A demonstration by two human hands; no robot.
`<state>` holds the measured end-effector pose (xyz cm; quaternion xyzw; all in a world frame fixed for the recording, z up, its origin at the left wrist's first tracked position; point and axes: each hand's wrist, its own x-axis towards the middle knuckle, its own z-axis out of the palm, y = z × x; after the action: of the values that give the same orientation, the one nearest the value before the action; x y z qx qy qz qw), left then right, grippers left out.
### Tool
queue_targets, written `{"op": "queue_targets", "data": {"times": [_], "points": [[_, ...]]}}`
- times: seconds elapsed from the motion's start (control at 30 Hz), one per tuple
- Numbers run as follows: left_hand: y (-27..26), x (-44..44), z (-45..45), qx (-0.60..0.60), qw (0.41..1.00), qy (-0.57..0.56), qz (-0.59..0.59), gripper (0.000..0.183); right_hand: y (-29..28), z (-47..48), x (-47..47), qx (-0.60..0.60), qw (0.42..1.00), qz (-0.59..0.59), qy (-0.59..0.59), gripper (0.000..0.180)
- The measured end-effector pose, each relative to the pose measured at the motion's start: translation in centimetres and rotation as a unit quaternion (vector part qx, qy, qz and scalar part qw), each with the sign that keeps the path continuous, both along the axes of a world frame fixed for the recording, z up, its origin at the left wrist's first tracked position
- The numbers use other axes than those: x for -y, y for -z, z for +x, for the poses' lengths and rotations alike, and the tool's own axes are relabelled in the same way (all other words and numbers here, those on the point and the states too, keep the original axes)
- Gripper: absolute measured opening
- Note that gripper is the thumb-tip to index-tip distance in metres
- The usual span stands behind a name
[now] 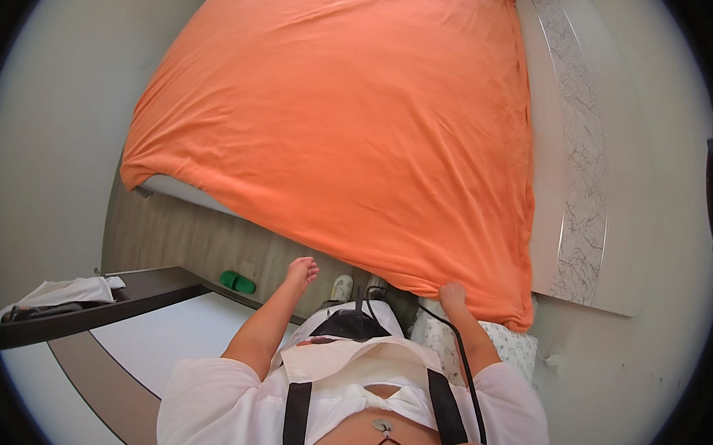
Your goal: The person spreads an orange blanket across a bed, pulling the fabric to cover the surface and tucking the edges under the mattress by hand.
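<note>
An orange sheet covers the bed before me, with wrinkles running across its near right part. My right hand is at the sheet's near edge, close to the headboard end; its fingertips are hard to make out, so I cannot tell whether they grip the cloth. My left hand hangs over the floor, short of the sheet's edge, fingers loosely curled and holding nothing. At the far left corner, part of the pale bed base shows under the sheet.
A pale headboard with a patterned band stands at the right. Patterned white fabric lies by my right forearm. A green slipper is on the wood-look floor. White cloth lies on a dark ledge. A black cable runs past my right arm.
</note>
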<state>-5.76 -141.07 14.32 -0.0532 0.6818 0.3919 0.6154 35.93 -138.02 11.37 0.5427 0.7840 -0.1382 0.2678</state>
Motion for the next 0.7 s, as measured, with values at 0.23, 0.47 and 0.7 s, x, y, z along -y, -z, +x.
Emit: {"op": "queue_targets", "data": {"times": [0.23,0.47,0.7], "points": [[1.1,-0.4,5.4,-0.06,0.995,0.076,-0.026,0.015,-9.6,2.7,0.1,-0.376,0.876,-0.131,0.271,0.016],[-0.2,-2.1,10.2,0.119,0.978,-0.162,-0.064,0.04,-16.9,5.2,2.6,-0.4,0.726,-0.316,0.462,0.013],[1.1,-4.4,8.9,0.17,0.907,-0.343,0.173,0.033,-15.8,7.9,4.9,-0.402,0.741,-0.307,0.442,0.011]]}}
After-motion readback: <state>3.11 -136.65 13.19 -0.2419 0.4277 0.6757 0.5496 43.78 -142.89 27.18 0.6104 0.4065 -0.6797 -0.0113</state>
